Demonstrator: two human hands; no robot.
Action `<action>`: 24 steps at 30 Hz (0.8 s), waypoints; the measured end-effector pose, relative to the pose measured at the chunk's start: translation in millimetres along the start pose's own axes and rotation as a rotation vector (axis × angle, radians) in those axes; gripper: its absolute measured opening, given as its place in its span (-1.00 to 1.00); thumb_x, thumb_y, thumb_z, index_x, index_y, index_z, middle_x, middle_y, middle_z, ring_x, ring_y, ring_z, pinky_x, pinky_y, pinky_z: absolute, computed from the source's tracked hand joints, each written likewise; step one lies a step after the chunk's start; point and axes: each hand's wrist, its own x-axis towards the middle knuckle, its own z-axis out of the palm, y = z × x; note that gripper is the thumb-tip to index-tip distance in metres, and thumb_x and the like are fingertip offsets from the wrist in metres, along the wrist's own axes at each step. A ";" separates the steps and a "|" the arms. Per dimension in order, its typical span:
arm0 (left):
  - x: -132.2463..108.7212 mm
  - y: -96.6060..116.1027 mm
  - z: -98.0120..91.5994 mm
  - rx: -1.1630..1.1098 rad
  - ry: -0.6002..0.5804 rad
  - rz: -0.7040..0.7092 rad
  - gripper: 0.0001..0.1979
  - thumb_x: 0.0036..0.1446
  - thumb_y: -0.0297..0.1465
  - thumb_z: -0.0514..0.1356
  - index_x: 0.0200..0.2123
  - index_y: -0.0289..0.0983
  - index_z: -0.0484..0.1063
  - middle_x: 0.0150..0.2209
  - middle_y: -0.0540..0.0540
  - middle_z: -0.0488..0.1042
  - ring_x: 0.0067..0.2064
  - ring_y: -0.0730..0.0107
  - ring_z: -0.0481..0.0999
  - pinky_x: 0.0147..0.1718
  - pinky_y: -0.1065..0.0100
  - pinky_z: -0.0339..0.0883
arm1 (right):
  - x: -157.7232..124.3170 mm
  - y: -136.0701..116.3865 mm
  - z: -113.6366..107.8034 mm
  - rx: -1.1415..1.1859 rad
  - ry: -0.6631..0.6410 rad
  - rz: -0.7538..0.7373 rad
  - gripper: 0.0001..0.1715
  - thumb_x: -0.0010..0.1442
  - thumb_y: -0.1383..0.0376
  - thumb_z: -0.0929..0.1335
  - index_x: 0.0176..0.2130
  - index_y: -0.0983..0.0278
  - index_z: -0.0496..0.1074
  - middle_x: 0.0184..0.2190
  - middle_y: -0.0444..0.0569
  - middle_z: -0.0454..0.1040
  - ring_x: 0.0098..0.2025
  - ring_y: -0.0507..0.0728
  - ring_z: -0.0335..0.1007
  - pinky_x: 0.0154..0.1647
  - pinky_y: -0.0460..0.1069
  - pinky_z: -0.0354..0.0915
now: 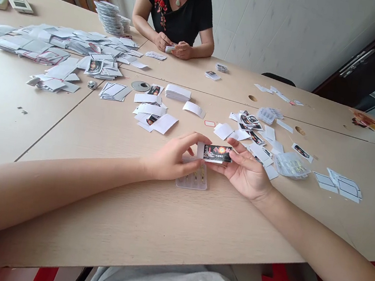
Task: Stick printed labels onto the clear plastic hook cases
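Between my two hands is a small printed card (pixel 219 153), black with red and white print and a white strip at its left end. My left hand (pixel 179 157) pinches the white left end between thumb and fingers. The right end sits between the thumb and fingers of my right hand (pixel 247 170). Just below, on the table, lies a clear plastic case (pixel 192 181) with small gold-coloured pieces in its compartments. My left hand partly covers this case. Whether the card is one sheet or several stacked, I cannot tell.
Loose white and printed cards (pixel 155 115) lie ahead of my left hand, beside a white card stack (pixel 178 92). More clear cases (pixel 291 165) and cards are at right. A large paper pile (pixel 63 40) spreads at left. Across the table (pixel 106 218) sits a co-worker (pixel 175 18) holding something small.
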 end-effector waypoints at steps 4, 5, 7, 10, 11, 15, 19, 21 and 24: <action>-0.2 -0.5 1.0 -0.015 0.015 -0.010 -0.63 0.10 -0.49 0.13 0.01 -0.25 0.25 0.01 -0.18 0.36 0.01 0.29 0.39 -0.19 0.31 0.42 | -0.6 0.2 0.3 -0.032 0.005 -0.032 -0.70 0.02 0.27 0.42 -0.18 0.07 0.39 -0.24 -0.20 0.53 -0.02 0.21 0.44 0.05 0.33 0.30; -0.2 -0.7 1.1 -0.015 0.015 -0.013 -0.63 0.10 -0.48 0.13 0.01 -0.25 0.25 0.01 -0.18 0.37 0.00 0.29 0.39 -0.19 0.31 0.43 | -0.8 0.4 0.4 -0.034 0.008 -0.043 -0.71 0.01 0.27 0.43 -0.20 0.06 0.40 -0.27 -0.21 0.53 -0.03 0.21 0.44 0.04 0.32 0.31; -0.3 -1.1 1.3 -0.011 0.015 -0.024 -0.64 0.10 -0.47 0.13 0.01 -0.26 0.25 0.00 -0.18 0.37 -0.03 0.31 0.41 -0.20 0.31 0.43 | -1.3 0.6 0.5 -0.044 0.004 -0.063 -0.73 0.00 0.27 0.45 -0.24 0.05 0.41 -0.31 -0.22 0.53 -0.04 0.20 0.44 0.04 0.31 0.32; -0.5 -1.1 1.4 -0.014 0.014 -0.043 -0.64 0.10 -0.45 0.14 0.00 -0.27 0.26 -0.01 -0.18 0.37 -0.07 0.32 0.41 -0.22 0.31 0.43 | -2.3 0.3 0.2 -0.081 -0.045 -0.072 -0.69 0.01 0.27 0.45 -0.19 0.04 0.44 -0.25 -0.21 0.53 0.00 0.18 0.42 0.09 0.28 0.29; -0.5 -1.0 1.4 -0.020 0.012 -0.052 -0.64 0.10 -0.44 0.14 0.00 -0.28 0.26 -0.02 -0.18 0.37 -0.08 0.32 0.41 -0.23 0.31 0.43 | -2.6 0.0 0.0 -0.093 -0.069 -0.070 -0.65 0.02 0.26 0.44 -0.14 0.04 0.44 -0.21 -0.19 0.52 0.01 0.18 0.42 0.11 0.28 0.27; -0.5 -1.3 1.6 -0.048 0.009 -0.086 -0.66 0.11 -0.42 0.14 -0.01 -0.28 0.26 -0.04 -0.17 0.37 -0.15 0.38 0.42 -0.22 0.31 0.42 | -3.3 -0.8 -1.2 -0.126 -0.117 -0.060 -0.57 0.04 0.23 0.43 -0.04 0.04 0.43 -0.12 -0.15 0.52 0.06 0.21 0.38 0.16 0.30 0.21; -0.6 -2.2 1.5 -0.083 0.025 -0.117 -0.69 0.14 -0.38 0.13 -0.03 -0.26 0.28 -0.06 -0.16 0.37 -0.19 0.41 0.41 -0.23 0.32 0.42 | -3.4 0.2 -2.2 -0.117 -0.138 -0.083 -0.68 0.07 0.24 0.43 -0.12 0.05 0.49 -0.11 -0.16 0.54 0.07 0.17 0.38 0.18 0.27 0.19; -0.7 -2.5 1.2 -0.108 0.023 -0.138 -0.71 0.14 -0.37 0.13 -0.04 -0.26 0.28 -0.06 -0.16 0.37 -0.18 0.40 0.41 -0.22 0.32 0.42 | -3.3 1.2 -2.8 -0.106 -0.150 -0.103 -0.75 0.08 0.25 0.43 -0.18 0.07 0.51 -0.14 -0.15 0.56 0.03 0.15 0.42 0.17 0.26 0.21; -0.4 -3.5 0.4 -0.170 0.020 -0.169 -0.72 0.14 -0.36 0.14 -0.06 -0.26 0.29 -0.05 -0.16 0.35 -0.17 0.40 0.41 -0.23 0.33 0.41 | -3.2 2.0 -3.7 -0.086 -0.151 -0.110 -0.81 0.08 0.27 0.42 -0.22 0.10 0.53 -0.17 -0.14 0.57 0.00 0.16 0.44 0.16 0.28 0.21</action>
